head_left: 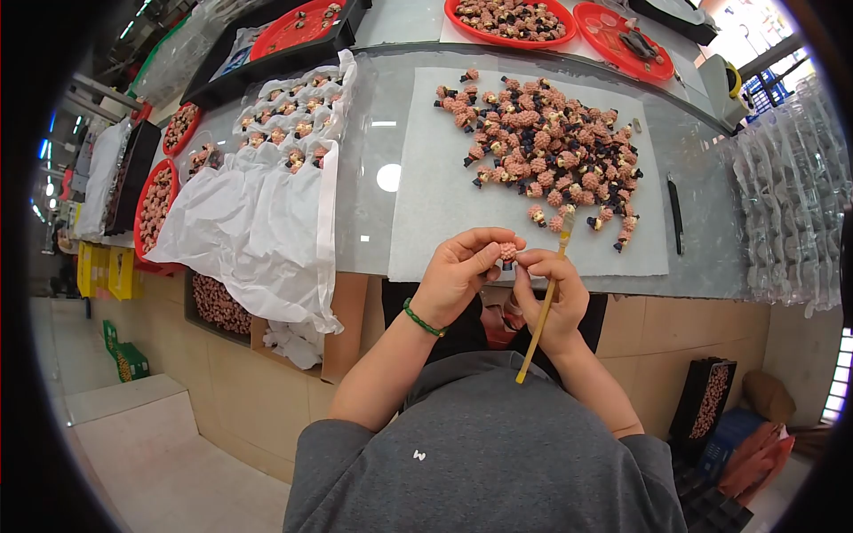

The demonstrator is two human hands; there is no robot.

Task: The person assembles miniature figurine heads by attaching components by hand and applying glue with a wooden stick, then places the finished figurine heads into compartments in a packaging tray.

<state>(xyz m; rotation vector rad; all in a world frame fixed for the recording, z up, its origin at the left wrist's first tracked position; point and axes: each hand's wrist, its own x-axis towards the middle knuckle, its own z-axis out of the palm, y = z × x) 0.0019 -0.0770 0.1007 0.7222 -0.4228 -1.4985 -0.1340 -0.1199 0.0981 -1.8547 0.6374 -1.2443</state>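
Note:
My left hand [459, 274] pinches a small pink knobbly figurine [507, 252] between thumb and fingers, just in front of the table's near edge. My right hand [549, 298] touches the same figurine with its fingertips and holds a thin yellow brush [544, 311] that runs down along the palm. A green band sits on my left wrist. A heap of several similar pink figurines [549, 147] lies on a white mat [435, 204] beyond my hands.
White paper with a tray of figurines [293, 107] lies to the left. Red trays [511, 22] of figurines stand at the back and far left. A black pen [675, 213] lies on the mat's right. Clear blister packs [791, 195] hang at right.

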